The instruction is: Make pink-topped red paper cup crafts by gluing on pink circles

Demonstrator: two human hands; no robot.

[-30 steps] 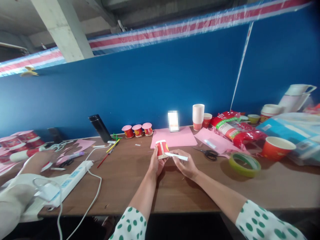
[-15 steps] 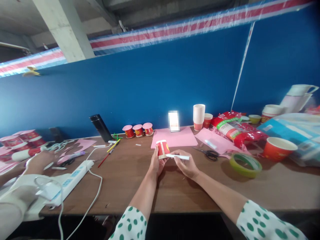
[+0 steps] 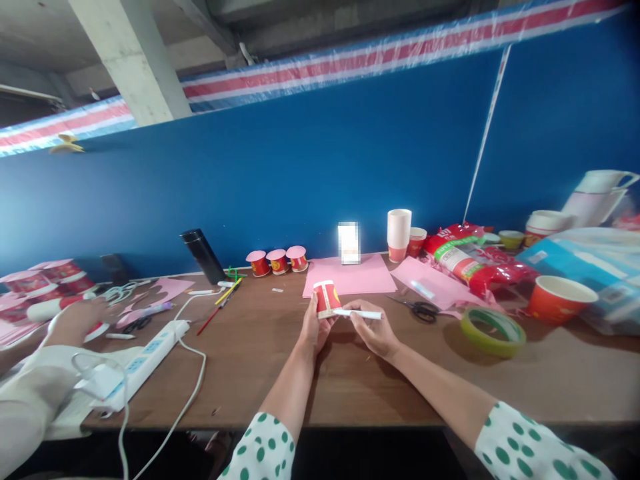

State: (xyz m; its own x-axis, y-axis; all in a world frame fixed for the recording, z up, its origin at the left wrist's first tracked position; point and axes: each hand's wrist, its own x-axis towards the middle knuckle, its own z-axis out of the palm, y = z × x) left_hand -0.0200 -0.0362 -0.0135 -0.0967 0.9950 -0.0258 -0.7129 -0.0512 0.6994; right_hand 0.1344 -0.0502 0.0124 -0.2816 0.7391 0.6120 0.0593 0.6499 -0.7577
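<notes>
My left hand [image 3: 314, 325] is wrapped round a small red paper cup [image 3: 326, 300] with a pale band down its side, held upside down above the table. In my right hand [image 3: 374, 333] is a slim white pen [image 3: 369, 314], pinched by the fingers and lying nearly level. Its left tip meets or nearly meets the cup's lower rim; I cannot tell whether they touch. Behind my hands lies a stack of pink paper [image 3: 370, 275]. Further left stand three red cups [image 3: 278, 265] topped with pink paper discs.
A yellow-green tape roll [image 3: 493, 332], black-handled scissors [image 3: 424, 311], an orange paper cup [image 3: 560, 300] and a red plastic package [image 3: 480, 260] are to the right. White cups [image 3: 399, 233] stand behind. At left, a co-worker's hand [image 3: 80, 320] is near a power strip [image 3: 140, 367] and a black bottle [image 3: 203, 255].
My hands keep nearly the same pose, with the pen still at the cup's lower edge. At left, the co-worker's hand has shifted slightly and a red cup with a white rim now shows beneath it.
</notes>
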